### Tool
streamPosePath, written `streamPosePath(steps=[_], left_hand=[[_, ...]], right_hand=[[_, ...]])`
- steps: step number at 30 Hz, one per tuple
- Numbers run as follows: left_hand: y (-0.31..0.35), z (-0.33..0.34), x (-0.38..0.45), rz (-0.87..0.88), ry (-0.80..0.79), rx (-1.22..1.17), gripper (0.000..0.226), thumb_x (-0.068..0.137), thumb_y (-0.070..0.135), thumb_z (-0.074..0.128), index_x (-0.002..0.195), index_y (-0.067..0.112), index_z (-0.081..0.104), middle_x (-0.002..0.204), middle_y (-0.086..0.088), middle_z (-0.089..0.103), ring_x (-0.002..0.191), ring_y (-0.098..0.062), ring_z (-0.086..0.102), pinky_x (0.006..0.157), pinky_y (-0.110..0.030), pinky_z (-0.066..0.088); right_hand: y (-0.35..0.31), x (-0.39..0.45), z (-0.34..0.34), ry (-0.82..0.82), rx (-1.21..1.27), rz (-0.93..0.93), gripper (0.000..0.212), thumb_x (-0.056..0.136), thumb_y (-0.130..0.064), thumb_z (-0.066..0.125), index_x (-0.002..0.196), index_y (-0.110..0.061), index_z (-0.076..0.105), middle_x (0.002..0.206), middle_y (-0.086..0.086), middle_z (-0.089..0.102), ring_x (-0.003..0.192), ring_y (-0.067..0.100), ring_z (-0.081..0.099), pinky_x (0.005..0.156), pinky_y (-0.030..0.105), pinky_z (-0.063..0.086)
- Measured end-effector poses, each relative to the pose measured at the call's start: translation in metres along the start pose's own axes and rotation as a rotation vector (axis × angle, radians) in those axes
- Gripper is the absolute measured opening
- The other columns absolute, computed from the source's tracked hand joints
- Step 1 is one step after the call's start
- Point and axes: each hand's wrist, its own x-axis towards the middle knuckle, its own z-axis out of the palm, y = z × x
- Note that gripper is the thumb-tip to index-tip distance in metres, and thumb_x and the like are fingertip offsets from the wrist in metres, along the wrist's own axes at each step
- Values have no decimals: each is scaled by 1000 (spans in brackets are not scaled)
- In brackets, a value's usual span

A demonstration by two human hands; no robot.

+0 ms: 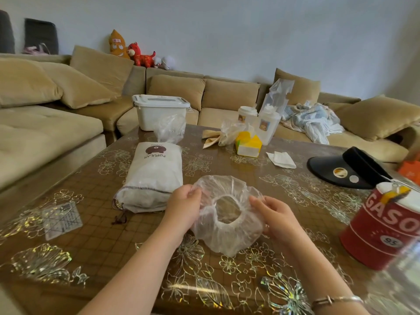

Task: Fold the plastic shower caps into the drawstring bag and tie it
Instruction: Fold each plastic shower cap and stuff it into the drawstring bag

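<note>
A clear plastic shower cap [223, 234] hangs between my hands above the table, its round elastic opening facing me. My left hand [184, 209] pinches its left rim and my right hand [273, 215] pinches its right rim. The white drawstring bag [152, 178] with a brown bear print lies flat on the table just left of the cap, its mouth and dark cord [119, 215] toward me. More crumpled clear plastic [169, 129] sits beyond the bag.
A red gasoline-style tin [384, 226] stands at the right. A black visor [347, 168], yellow tissue box [247, 145], white tissue [281, 159], cups in a plastic bag [266, 119], white storage box [160, 111] and clear ruler [62, 220] share the table [95, 246]. A tan sofa [45, 123] surrounds it.
</note>
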Motion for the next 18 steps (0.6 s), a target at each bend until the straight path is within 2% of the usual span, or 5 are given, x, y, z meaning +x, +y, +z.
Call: streamPosePath(steps=[3,5,8,13,18], left_hand=[[-4,3,-3,272,149,300,28,104,22,42,84,7,55,71,-3,53,58,-10,44,50,-19,32],[-7,2,-2,374,184,421,29,104,23,43,77,13,50,65,3,50,53,-9,42,49,-21,31],[-15,-1,-1,405,157,611,23,103,26,44,84,17,53,66,5,52,54,-9,45,49,-25,33],[-25,-6,-4,372,92,897,14,102,33,46,95,22,51,77,6,58,70,-13,57,62,-32,52],[-13,-9,-13,465,106,882,27,96,44,54,113,24,48,98,9,59,87,-11,57,69,-27,51]], right_hand=[[3,0,-3,138,18,-6,29,93,-26,64,97,3,64,85,12,70,69,23,65,65,36,56],[3,2,-6,210,-52,-28,21,90,-24,68,92,-4,63,88,10,72,71,23,70,61,37,60],[9,7,-11,283,-399,-78,21,85,-30,74,88,-14,60,89,4,69,77,21,67,73,44,59],[19,2,-16,233,-778,-136,19,90,-36,66,92,-25,51,77,-3,64,64,12,59,63,36,55],[19,-4,-25,229,-868,-412,30,89,-37,67,108,-25,47,106,-10,50,98,8,50,82,19,43]])
